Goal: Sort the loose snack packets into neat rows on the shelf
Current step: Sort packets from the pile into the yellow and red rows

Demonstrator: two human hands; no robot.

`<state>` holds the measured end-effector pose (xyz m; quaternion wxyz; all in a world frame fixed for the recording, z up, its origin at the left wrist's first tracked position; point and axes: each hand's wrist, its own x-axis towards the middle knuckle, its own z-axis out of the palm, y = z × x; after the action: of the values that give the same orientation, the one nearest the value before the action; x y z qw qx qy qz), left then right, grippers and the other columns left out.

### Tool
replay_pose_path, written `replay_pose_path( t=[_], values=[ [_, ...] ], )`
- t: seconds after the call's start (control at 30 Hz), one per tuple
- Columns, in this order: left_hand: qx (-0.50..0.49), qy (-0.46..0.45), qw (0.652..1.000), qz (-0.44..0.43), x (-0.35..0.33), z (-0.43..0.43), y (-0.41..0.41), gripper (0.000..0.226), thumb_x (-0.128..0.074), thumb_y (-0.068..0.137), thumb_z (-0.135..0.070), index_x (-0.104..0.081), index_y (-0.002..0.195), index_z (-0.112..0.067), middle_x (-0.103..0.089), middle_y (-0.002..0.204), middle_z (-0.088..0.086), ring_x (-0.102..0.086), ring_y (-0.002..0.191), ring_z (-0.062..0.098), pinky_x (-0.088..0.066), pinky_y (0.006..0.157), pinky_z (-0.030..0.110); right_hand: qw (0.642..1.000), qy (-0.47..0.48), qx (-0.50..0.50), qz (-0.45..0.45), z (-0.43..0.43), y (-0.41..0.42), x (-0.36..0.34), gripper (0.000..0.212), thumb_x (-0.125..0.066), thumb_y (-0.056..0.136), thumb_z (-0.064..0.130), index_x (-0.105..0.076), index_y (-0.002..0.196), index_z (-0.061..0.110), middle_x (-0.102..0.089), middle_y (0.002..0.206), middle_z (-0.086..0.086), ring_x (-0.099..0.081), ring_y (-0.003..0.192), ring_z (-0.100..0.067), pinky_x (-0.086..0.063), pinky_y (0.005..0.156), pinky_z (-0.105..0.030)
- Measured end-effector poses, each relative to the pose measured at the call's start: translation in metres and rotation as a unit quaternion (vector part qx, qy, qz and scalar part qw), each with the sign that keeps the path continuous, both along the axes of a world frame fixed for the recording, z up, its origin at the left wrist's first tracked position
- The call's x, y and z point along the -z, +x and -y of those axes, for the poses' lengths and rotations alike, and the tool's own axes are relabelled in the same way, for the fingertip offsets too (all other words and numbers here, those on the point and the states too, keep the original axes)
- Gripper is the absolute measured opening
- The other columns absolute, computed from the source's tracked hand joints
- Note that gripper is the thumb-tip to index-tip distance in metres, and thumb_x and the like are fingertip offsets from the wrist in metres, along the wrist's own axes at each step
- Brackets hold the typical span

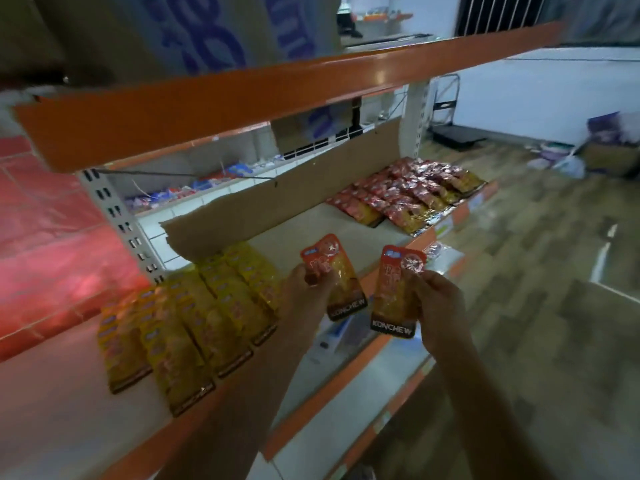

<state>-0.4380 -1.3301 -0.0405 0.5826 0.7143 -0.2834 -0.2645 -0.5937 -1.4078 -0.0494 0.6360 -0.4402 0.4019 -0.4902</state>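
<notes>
My left hand point(306, 284) pinches an orange snack packet point(341, 282) by its left edge, above the front of the shelf point(298, 233). My right hand point(440, 299) grips a second orange packet point(394, 296) of the same kind, a little right of the first. Both packets are upright and face me, with dark bands at the bottom. On the shelf to the left, yellow packets point(194, 317) lie in several overlapping rows. At the far right end, red packets point(408, 195) lie in rows.
A cardboard strip point(284, 206) stands along the back of the shelf. The orange beam point(242, 95) of the shelf above runs overhead. A lower shelf point(346, 386) sits under my arms. Wooden floor point(536, 289) lies to the right, with boxes and bags point(602, 147) at the far wall.
</notes>
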Motion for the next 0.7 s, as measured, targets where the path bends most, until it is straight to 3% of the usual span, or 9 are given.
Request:
replay_pose_path(
  t=[0.07,0.17,0.33,0.4,0.47,0.6,0.7],
  values=[
    [0.007,0.012,1.000,-0.006,0.006,0.036,-0.004,0.054,-0.067,0.063,-0.052,-0.064,0.102,-0.013,-0.069,0.099,0.009,-0.066,0.089,0.025,-0.056,0.082,0.044,1.000,0.021,0.014,0.009,0.028,-0.008,0.002,0.011,-0.061,0.090,0.009,-0.063,0.086,-0.001,-0.067,0.074,-0.015,-0.064,0.061,-0.026,-0.058,0.065,-0.039],
    [0.019,0.021,0.999,-0.026,0.014,0.090,-0.006,0.048,-0.068,0.058,-0.051,-0.066,0.093,-0.018,-0.072,0.091,0.004,-0.068,0.088,0.022,-0.056,0.082,0.050,0.999,0.019,0.029,0.004,0.079,-0.014,0.005,0.012,-0.062,0.090,0.011,-0.064,0.082,0.004,-0.070,0.066,-0.005,-0.067,0.055,-0.017,-0.058,0.055,-0.029],
    [0.029,0.038,0.999,-0.010,0.021,0.174,0.007,0.042,-0.068,0.058,-0.044,-0.069,0.088,-0.015,-0.072,0.085,0.003,-0.070,0.084,0.021,-0.056,0.082,0.048,0.999,0.032,-0.003,-0.009,0.163,-0.008,0.007,0.010,-0.059,0.091,0.008,-0.065,0.084,0.004,-0.067,0.078,-0.014,-0.064,0.067,-0.027,-0.056,0.068,-0.038],
    [0.029,0.053,0.998,-0.004,0.028,0.203,0.015,0.051,-0.068,0.054,-0.052,-0.069,0.090,-0.016,-0.072,0.088,0.003,-0.070,0.086,0.022,-0.057,0.082,0.047,0.999,0.032,-0.013,-0.015,0.193,-0.004,0.007,0.009,-0.058,0.091,0.008,-0.065,0.088,0.002,-0.066,0.084,-0.020,-0.063,0.072,-0.030,-0.054,0.072,-0.043],
    [0.023,0.073,0.997,0.008,0.037,0.225,0.024,0.058,-0.065,0.050,-0.058,-0.070,0.090,-0.016,-0.073,0.087,0.003,-0.070,0.086,0.021,-0.057,0.083,0.047,0.999,0.033,-0.017,-0.022,0.217,0.001,0.008,0.009,-0.058,0.091,0.008,-0.066,0.093,0.004,-0.068,0.088,-0.019,-0.065,0.070,-0.028,-0.055,0.067,-0.039],
    [-0.012,0.118,0.992,0.036,0.043,0.247,0.032,0.025,-0.073,0.065,-0.037,-0.070,0.076,-0.015,-0.072,0.072,0.002,-0.070,0.075,0.021,-0.058,0.076,0.044,0.997,0.035,-0.054,-0.032,0.254,0.015,0.012,0.016,-0.056,0.092,0.008,-0.066,0.103,0.001,-0.068,0.094,-0.022,-0.067,0.080,-0.035,-0.056,0.073,-0.046],
    [-0.050,0.142,0.987,0.052,0.044,0.263,0.036,0.012,-0.073,0.075,-0.025,-0.069,0.079,-0.015,-0.072,0.080,0.003,-0.068,0.079,0.020,-0.055,0.074,0.036,0.996,0.019,-0.078,-0.049,0.281,0.032,0.012,0.011,-0.057,0.091,0.007,-0.068,0.089,0.006,-0.067,0.085,-0.021,-0.063,0.074,-0.033,-0.053,0.069,-0.043]
  ],
)
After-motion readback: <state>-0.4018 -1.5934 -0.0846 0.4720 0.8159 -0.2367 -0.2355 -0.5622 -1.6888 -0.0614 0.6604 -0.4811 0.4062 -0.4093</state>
